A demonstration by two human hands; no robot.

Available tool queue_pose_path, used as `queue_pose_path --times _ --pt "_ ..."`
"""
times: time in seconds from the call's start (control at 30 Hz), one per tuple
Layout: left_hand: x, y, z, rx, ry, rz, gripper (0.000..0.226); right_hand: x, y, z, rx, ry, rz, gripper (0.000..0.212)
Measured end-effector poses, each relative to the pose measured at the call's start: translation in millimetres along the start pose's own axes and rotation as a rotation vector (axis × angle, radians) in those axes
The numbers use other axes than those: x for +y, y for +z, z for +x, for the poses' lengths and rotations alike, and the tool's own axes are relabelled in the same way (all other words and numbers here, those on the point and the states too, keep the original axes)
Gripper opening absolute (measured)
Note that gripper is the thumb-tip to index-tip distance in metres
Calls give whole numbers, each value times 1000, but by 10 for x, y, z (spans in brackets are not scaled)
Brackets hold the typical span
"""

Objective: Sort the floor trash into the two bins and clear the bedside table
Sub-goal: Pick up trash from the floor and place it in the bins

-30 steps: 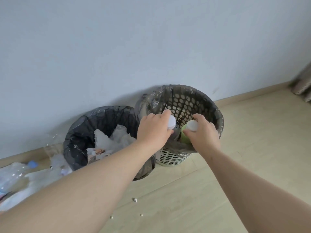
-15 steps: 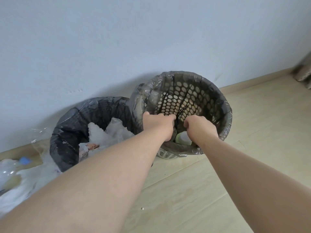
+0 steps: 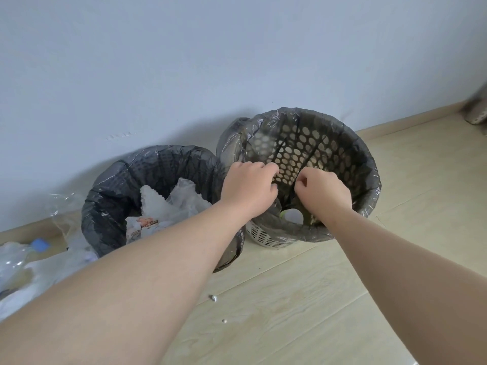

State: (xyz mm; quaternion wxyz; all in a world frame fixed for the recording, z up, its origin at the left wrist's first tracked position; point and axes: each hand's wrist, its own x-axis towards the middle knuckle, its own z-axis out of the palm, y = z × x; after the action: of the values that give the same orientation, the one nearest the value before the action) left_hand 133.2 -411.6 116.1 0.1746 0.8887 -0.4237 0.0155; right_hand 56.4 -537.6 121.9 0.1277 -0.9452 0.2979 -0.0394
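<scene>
Two bins lined with grey bags stand against the wall. The right bin [image 3: 369,196] is a white perforated basket. Both my hands hang over its near rim: my left hand [image 3: 247,185] and my right hand [image 3: 322,192], fingers loosely curled downward, nothing in either. Below them, at the bottom of that bin, lies a bottle with a white cap and green body [image 3: 292,216]. The left bin [image 3: 89,206] holds white plastic and paper scraps [image 3: 163,206]. The bedside table is out of view.
More trash lies on the floor at the left: a clear bottle with a blue cap [image 3: 39,245], clear wrap [image 3: 63,206] and white bags [image 3: 39,275]. Small white crumbs [image 3: 213,298] dot the wood floor. A curtain hem [image 3: 477,109] hangs at the far right.
One second ago each hand held a white-capped bottle over the right bin. Both hands went down into the bin and let go; a bottle now lies at its bottom.
</scene>
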Motion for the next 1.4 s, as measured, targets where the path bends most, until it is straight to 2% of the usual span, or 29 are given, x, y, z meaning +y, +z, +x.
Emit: queue_pose_path --times 0.1,0.2,0.3,0.37,0.43,0.63,0.87,1.1,1.4 --pt "-1 -22 -26 33 13 12 28 -31 -66 -68 -13 -79 97 26" --pt "-57 -53 -138 31 47 -51 29 -70 -102 -249 -150 -159 168 44" --pt "-169 -88 -364 84 66 -158 26 -80 -96 -428 -244 -242 -15 41" --pt "-218 -176 -562 72 -5 -190 32 -118 -101 -501 -206 -269 -130 30" --pt "-220 -269 -717 -11 -103 -216 36 -153 -112 -561 -197 -249 -169 24" --pt "-12 -676 -1292 -150 -330 -353 32 -275 -192 -1172 -304 -204 -170 13" --pt "191 -881 -2291 -168 -570 -480 29 -434 -116 -2204 -423 -198 -69 18" --pt "43 -1051 -2918 -167 -722 -494 28 -717 53 -2824 -454 -224 17 19" --pt "-242 -1292 -3143 -124 -774 -498 29 -1169 74 -3007 -501 -250 -10 17"
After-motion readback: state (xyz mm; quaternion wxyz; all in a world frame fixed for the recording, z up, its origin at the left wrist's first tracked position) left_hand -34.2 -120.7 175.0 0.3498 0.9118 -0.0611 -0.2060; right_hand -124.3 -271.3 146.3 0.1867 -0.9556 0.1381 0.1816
